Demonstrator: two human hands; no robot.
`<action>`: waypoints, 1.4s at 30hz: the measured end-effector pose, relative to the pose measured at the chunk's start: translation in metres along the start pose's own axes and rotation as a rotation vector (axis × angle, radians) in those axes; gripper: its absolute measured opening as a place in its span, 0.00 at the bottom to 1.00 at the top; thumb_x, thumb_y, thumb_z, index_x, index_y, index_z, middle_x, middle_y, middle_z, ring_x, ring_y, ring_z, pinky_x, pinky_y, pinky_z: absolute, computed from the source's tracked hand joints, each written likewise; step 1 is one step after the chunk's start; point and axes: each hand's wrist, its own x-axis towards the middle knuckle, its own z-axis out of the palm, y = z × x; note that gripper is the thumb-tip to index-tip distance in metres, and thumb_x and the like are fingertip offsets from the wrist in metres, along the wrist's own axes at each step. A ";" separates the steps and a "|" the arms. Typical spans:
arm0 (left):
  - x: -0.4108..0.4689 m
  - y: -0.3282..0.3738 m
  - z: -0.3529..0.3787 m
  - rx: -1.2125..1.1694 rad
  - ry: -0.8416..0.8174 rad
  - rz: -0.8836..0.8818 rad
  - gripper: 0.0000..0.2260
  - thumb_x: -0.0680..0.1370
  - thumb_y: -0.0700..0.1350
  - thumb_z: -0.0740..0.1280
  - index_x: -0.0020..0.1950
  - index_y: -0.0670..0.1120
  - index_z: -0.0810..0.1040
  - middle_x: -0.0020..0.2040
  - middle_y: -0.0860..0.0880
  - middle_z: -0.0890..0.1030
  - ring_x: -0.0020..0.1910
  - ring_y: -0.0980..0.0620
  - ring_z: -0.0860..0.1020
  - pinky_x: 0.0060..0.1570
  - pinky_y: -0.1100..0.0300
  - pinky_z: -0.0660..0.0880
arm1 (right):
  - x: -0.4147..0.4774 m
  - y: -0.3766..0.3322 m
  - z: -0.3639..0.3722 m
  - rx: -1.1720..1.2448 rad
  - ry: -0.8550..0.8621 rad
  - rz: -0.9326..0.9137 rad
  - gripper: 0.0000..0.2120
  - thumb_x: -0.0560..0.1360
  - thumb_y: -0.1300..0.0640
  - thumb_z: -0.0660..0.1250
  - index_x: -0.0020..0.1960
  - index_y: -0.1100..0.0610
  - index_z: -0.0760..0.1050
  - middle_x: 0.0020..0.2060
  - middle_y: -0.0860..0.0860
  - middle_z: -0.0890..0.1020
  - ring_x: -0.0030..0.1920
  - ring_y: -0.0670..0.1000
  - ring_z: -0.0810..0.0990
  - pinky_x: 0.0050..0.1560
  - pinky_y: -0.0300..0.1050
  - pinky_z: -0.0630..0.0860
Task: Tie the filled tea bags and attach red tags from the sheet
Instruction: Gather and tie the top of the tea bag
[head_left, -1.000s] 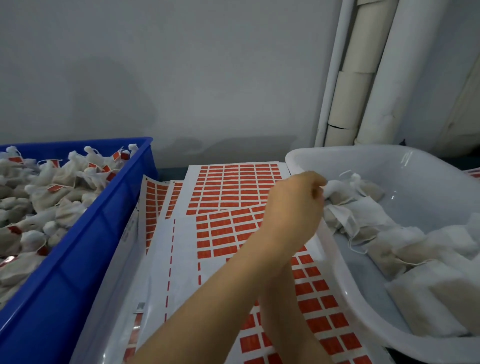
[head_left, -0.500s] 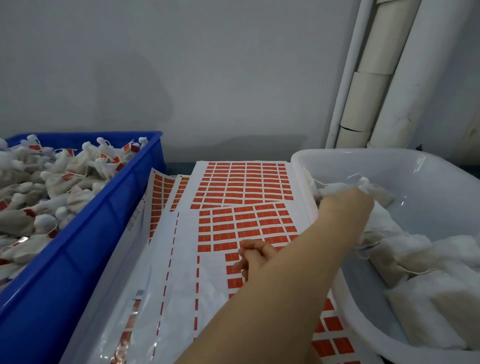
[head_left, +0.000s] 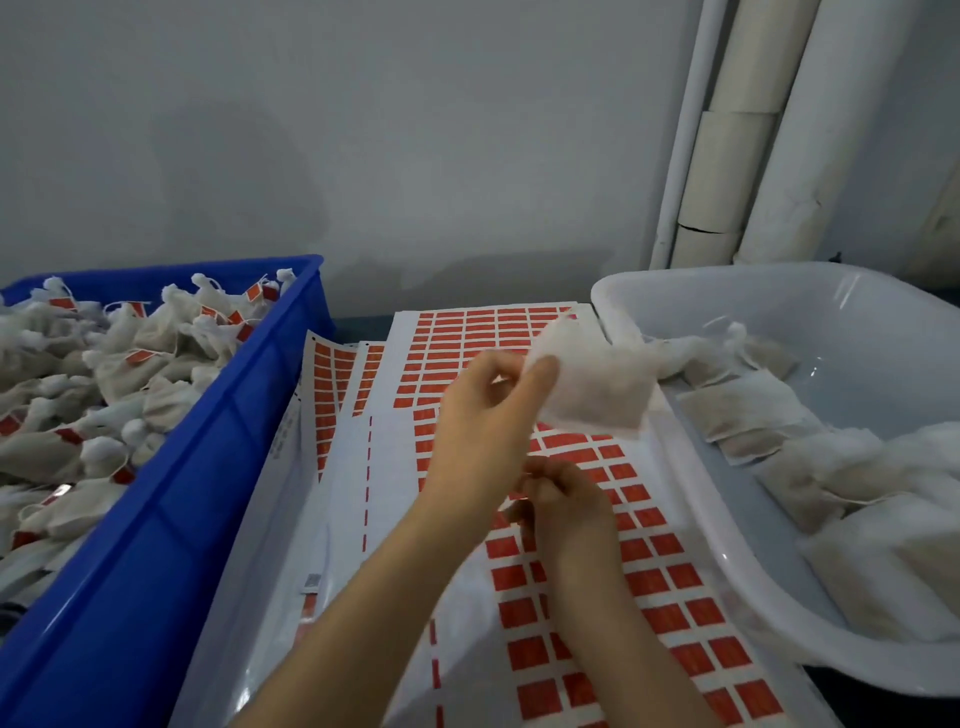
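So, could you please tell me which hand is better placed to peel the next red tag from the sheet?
Probably the right hand: it is low over the tag sheet, its fingers beside the red tags, while the left hand is busy pinching a tea bag above.

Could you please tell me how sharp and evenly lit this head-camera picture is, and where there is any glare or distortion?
Head view: dim, cool, flat light; a soft shadow on the grey wall; small glare streaks inside the white plastic tub; the left hand and the white filled tea bag it holds are slightly motion-blurred; wide-angle bending bows the blue plastic crate and white pipes.
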 end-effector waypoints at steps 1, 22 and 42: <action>-0.006 -0.007 -0.014 -0.023 0.032 -0.036 0.04 0.74 0.54 0.68 0.42 0.55 0.76 0.40 0.66 0.78 0.44 0.69 0.77 0.31 0.76 0.72 | -0.003 -0.001 -0.001 0.011 0.004 -0.006 0.09 0.79 0.56 0.59 0.41 0.49 0.73 0.36 0.45 0.81 0.31 0.43 0.78 0.27 0.26 0.70; -0.030 -0.041 -0.064 0.107 0.021 -0.101 0.04 0.74 0.50 0.70 0.46 0.53 0.77 0.43 0.64 0.80 0.45 0.66 0.78 0.32 0.74 0.73 | -0.032 -0.017 0.010 -0.318 0.040 -0.459 0.10 0.64 0.36 0.62 0.43 0.35 0.71 0.37 0.28 0.76 0.46 0.24 0.71 0.32 0.17 0.65; -0.035 -0.035 -0.062 0.006 -0.002 -0.305 0.09 0.66 0.59 0.70 0.41 0.57 0.80 0.40 0.61 0.81 0.44 0.55 0.80 0.34 0.69 0.75 | -0.028 -0.015 0.005 -0.363 0.089 -0.457 0.04 0.66 0.40 0.60 0.38 0.36 0.71 0.33 0.28 0.75 0.42 0.29 0.74 0.31 0.18 0.66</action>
